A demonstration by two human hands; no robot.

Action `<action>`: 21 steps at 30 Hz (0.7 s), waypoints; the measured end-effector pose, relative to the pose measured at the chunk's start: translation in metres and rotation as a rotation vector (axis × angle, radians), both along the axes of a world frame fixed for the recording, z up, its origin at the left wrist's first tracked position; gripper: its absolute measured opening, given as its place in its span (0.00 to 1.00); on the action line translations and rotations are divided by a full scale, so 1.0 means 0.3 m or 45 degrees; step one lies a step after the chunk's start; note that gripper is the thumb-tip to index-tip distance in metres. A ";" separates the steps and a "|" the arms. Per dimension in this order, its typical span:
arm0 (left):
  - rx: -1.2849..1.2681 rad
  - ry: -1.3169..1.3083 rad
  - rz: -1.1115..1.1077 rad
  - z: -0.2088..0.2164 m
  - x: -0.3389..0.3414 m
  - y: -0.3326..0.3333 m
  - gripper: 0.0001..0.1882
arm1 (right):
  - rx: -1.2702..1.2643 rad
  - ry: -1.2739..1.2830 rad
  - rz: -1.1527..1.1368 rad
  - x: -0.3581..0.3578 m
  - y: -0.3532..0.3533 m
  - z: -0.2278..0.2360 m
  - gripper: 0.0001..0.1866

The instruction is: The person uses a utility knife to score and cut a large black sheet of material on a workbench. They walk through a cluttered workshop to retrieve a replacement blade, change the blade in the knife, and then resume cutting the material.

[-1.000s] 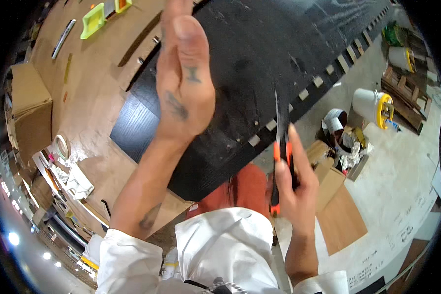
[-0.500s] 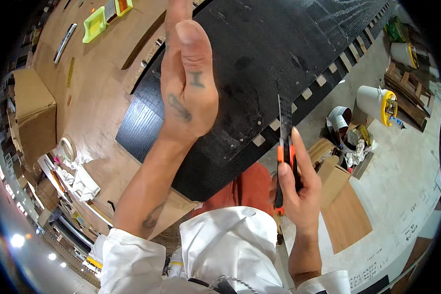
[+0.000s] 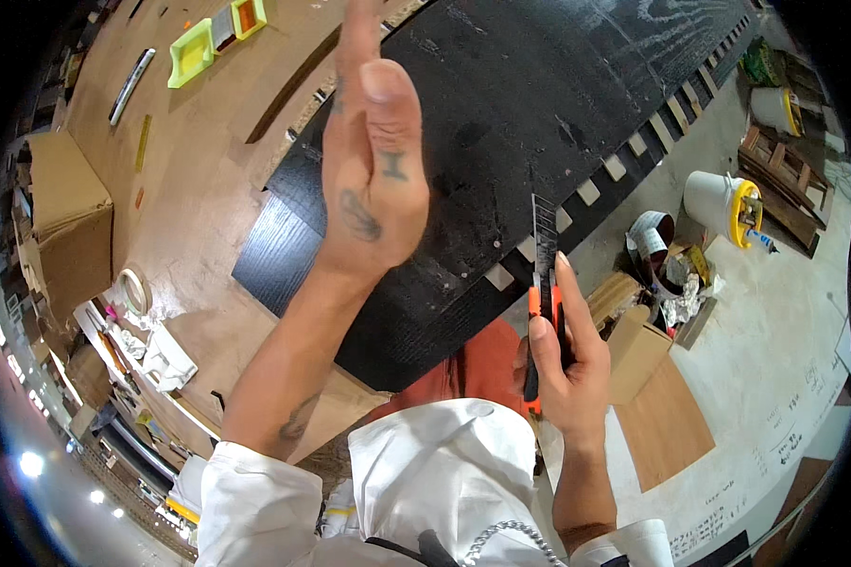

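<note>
My left hand [image 3: 376,203] is raised edge-on over the black wood-grain board [image 3: 501,104], fingers stretched out and thumb alongside. Nothing shows in it, though the fingertips run off the top edge of the view. My right hand [image 3: 581,373] is closed around the orange and black handle of a snap-off utility knife [image 3: 545,298]. Its long scored blade points away from me, above the board's right edge. Whether the blade touches the board, I cannot tell. Pale rectangular blocks or notches line that edge.
A cardboard box [image 3: 71,217], tape roll [image 3: 134,291], marker [image 3: 131,87] and yellow-green tray [image 3: 192,54] are on the left. A curved wooden strip [image 3: 293,90] lies beside the board. On the right stand a white bucket [image 3: 712,206], wood scraps [image 3: 785,184] and a brown panel [image 3: 664,423].
The view has shifted slightly. My left hand has moved a little right and nearer. The knife in my right hand has moved slightly left, its blade turned to show more of its flat side.
</note>
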State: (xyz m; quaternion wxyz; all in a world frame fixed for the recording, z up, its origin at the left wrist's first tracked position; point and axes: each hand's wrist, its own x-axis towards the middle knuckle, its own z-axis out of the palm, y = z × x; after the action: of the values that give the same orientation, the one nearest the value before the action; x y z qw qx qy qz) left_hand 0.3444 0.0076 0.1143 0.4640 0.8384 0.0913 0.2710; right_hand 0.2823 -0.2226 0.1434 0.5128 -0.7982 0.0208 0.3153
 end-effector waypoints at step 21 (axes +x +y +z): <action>0.045 -0.002 0.081 -0.017 0.023 0.022 0.30 | 0.175 0.259 0.142 0.144 0.007 0.010 0.31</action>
State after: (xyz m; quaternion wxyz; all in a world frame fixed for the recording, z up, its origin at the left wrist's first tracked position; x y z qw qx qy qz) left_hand 0.3513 0.0142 0.1093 0.4402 0.8430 0.1126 0.2878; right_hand 0.3253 -0.2204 0.1465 0.5432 -0.7250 0.0068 0.4234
